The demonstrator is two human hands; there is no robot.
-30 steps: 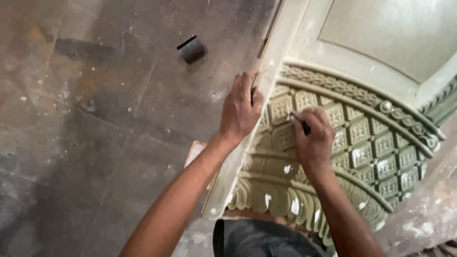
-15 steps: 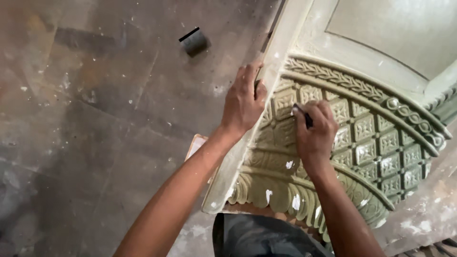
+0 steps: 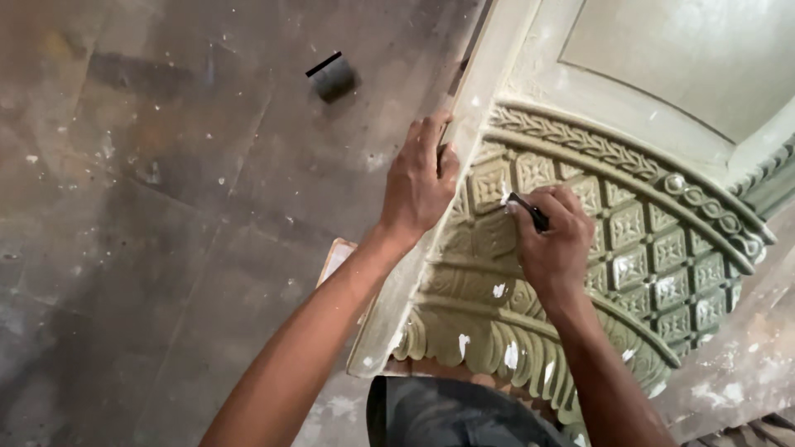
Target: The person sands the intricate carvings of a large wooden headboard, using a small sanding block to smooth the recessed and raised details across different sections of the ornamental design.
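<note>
Carved green panelling (image 3: pixel 662 248), ornate with a curved band of square rosettes and smeared with white filler, is cut off at the right and near edges. Its pale left edge is gripped by the left hand (image 3: pixel 418 186), fingers curled over the rim so their tips are hidden. A thin dark tool (image 3: pixel 528 211) is pinched in the right hand (image 3: pixel 555 244), its pale tip touching a rosette; its handle is hidden in the fist. On the stained floor (image 3: pixel 166 207), far left, lies a small dark object (image 3: pixel 333 76), hard to identify.
</note>
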